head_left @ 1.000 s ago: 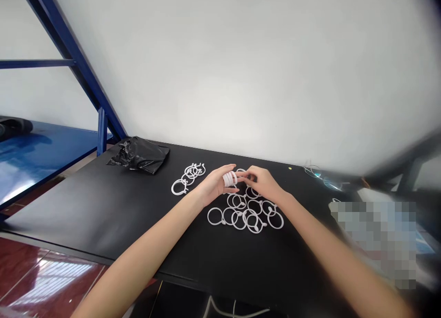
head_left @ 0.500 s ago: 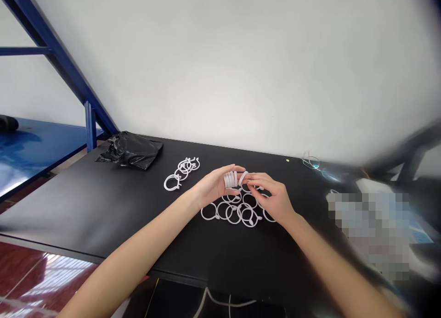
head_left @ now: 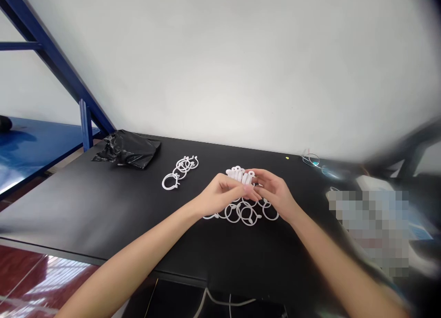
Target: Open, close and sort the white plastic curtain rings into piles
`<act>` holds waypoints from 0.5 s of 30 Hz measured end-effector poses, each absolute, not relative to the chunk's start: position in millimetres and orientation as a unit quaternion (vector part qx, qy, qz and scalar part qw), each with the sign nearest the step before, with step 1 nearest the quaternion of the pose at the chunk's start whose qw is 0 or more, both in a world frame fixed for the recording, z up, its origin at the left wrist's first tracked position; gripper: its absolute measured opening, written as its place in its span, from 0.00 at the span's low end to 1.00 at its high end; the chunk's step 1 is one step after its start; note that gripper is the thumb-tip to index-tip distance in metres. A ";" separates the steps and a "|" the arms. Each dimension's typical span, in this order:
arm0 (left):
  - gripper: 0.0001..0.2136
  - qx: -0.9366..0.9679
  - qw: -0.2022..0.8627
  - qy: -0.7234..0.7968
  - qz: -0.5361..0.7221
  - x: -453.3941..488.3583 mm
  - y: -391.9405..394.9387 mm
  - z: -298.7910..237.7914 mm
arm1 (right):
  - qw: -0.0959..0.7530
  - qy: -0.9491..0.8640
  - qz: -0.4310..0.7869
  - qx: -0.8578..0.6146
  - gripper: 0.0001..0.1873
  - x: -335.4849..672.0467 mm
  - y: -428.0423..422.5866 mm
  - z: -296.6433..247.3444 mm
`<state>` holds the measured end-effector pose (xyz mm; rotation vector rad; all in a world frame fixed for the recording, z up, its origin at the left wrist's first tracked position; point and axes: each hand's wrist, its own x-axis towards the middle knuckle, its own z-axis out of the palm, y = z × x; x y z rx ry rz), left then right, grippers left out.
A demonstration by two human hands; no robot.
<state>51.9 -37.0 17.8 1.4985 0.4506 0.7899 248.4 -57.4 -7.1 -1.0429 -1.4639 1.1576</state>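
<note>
My left hand (head_left: pixel 218 194) and my right hand (head_left: pixel 272 192) meet above the middle of a black table (head_left: pixel 103 208). Between their fingertips they grip a stack of several white plastic rings (head_left: pixel 239 175), held on edge with the tabs up. Just under the hands lies a spread of several loose white rings (head_left: pixel 246 212). A smaller cluster of white rings (head_left: pixel 179 171) lies apart to the left.
A crumpled black plastic bag (head_left: pixel 127 149) sits at the table's back left. A blue metal frame (head_left: pixel 62 70) and a blue shelf (head_left: pixel 31 143) stand further left. Clear glasses (head_left: pixel 312 159) lie at the back right. A white wall rises behind.
The stack of rings has been turned up on edge and both hands now close on it together. The right hand has risen from the loose rings to the stack.
</note>
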 end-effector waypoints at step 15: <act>0.12 0.695 0.685 0.107 0.190 58.2 -53.2 23.2 | 0.432 -0.671 0.365 -0.480 0.07 232.9 -75.5 -7.6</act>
